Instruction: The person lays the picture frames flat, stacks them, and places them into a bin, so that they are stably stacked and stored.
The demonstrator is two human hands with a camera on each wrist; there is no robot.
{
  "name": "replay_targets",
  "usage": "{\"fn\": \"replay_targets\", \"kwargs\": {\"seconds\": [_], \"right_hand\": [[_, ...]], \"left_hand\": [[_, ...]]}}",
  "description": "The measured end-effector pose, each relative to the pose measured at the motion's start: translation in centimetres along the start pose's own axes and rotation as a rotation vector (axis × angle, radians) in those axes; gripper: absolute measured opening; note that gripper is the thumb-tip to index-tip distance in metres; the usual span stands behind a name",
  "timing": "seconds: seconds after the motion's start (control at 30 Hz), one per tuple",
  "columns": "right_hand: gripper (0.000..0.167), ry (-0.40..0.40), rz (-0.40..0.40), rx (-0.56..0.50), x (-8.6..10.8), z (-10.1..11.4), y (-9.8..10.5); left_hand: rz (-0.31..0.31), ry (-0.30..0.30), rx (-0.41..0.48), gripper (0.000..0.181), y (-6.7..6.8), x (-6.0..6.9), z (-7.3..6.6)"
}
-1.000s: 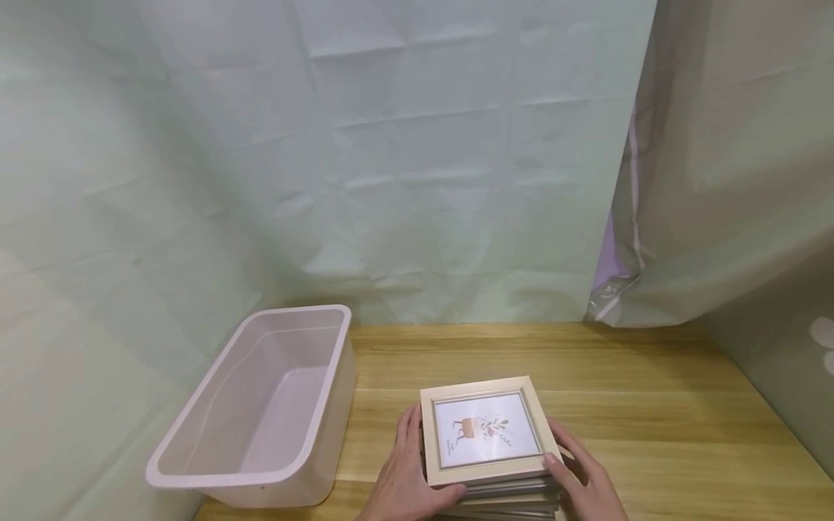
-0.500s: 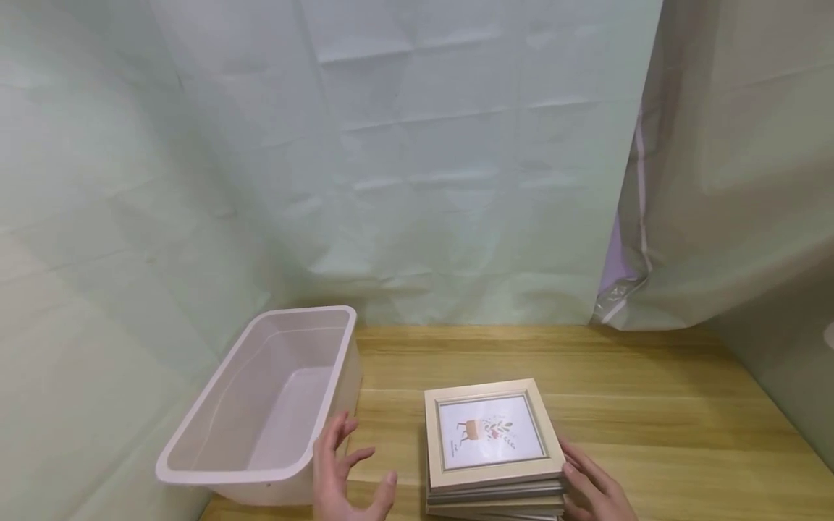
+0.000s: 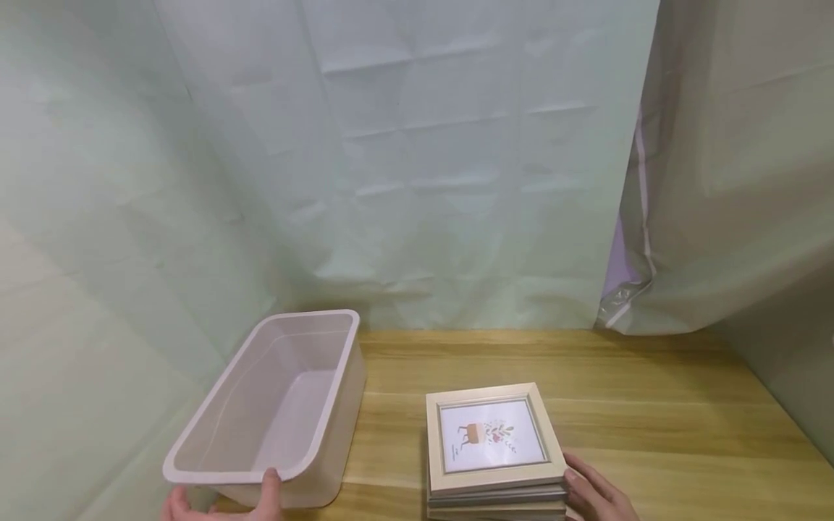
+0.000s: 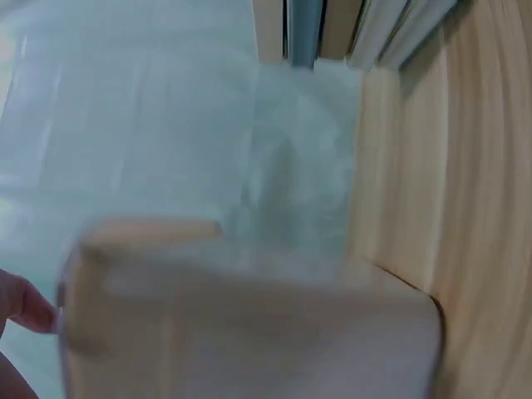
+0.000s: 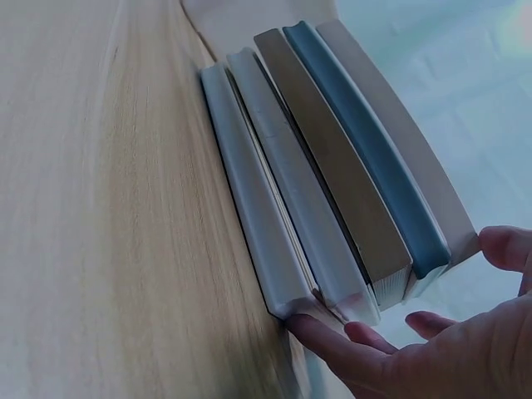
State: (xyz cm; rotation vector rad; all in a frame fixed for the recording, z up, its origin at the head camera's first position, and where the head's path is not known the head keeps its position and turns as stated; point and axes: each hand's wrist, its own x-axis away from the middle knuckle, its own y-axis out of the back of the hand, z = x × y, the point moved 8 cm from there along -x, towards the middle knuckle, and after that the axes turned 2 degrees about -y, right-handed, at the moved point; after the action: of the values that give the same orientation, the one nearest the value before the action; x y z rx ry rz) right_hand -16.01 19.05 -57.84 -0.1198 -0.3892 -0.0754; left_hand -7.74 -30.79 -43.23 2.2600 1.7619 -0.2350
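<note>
A stack of several picture frames [image 3: 493,479] lies on the wooden table, a cream one with a flower picture on top. My right hand [image 3: 599,492] rests against the stack's right side; in the right wrist view the fingers [image 5: 332,345] of that hand spread along the stacked edges, thumb by the top frame's corner. At the near end of the pale plastic bin [image 3: 224,478], my left hand [image 3: 224,512] has its thumb against the rim and its other fingers spread below it. Most of this hand is cut off, and the left wrist view is blurred there.
The bin stands left of the stack, beside a pale green sheet [image 3: 423,181] hung behind the table. A strip of wooden tabletop [image 3: 391,434] lies between bin and stack. More sheeting [image 3: 736,181] hangs on the right.
My left hand has let go of the stack and moved left to the bin's near rim. My right hand stays at the stack's right side, its thumb off the top frame's face.
</note>
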Motion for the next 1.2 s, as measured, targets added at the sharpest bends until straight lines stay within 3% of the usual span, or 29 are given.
{"fn": "replay_targets", "kwargs": {"seconds": [0.07,0.2,0.43,0.6,0.8,0.87,1.0,1.07,1.2], "right_hand": [[0.079,-0.006,-0.002,0.003,0.0,-0.1,0.0],[0.08,0.001,-0.005,-0.016,-0.1,-0.2,0.1],[0.082,-0.018,-0.026,-0.015,0.1,-0.2,0.1],[0.076,-0.005,-0.036,-0.011,0.1,0.1,0.0],[0.078,-0.03,-0.04,-0.02,0.1,-0.2,0.1],[0.08,-0.035,-0.029,-0.024,0.1,-0.3,0.1],[0.08,-0.042,-0.009,-0.025,0.2,-0.3,0.1],[0.078,-0.036,-0.01,-0.022,0.3,-0.2,0.1],[0.075,-0.018,-0.01,-0.016,0.3,0.1,0.0]], "left_hand": [[0.028,0.115,-0.029,0.11,-0.3,-1.1,1.7],[0.1,0.241,-0.045,0.11,-1.0,-2.1,2.9],[0.174,0.392,0.198,0.108,-2.4,-2.4,3.4],[0.226,0.426,0.187,0.111,-2.6,-3.4,4.2],[0.302,0.476,0.118,0.109,-2.5,-5.1,4.1],[0.3,0.493,0.085,0.108,-2.5,-5.8,4.4],[0.351,0.445,-0.02,0.109,-2.4,-7.3,4.4],[0.389,0.409,-0.062,0.109,-2.7,-7.7,3.7],[0.505,0.338,-0.052,0.108,-4.3,-8.1,1.4]]}}
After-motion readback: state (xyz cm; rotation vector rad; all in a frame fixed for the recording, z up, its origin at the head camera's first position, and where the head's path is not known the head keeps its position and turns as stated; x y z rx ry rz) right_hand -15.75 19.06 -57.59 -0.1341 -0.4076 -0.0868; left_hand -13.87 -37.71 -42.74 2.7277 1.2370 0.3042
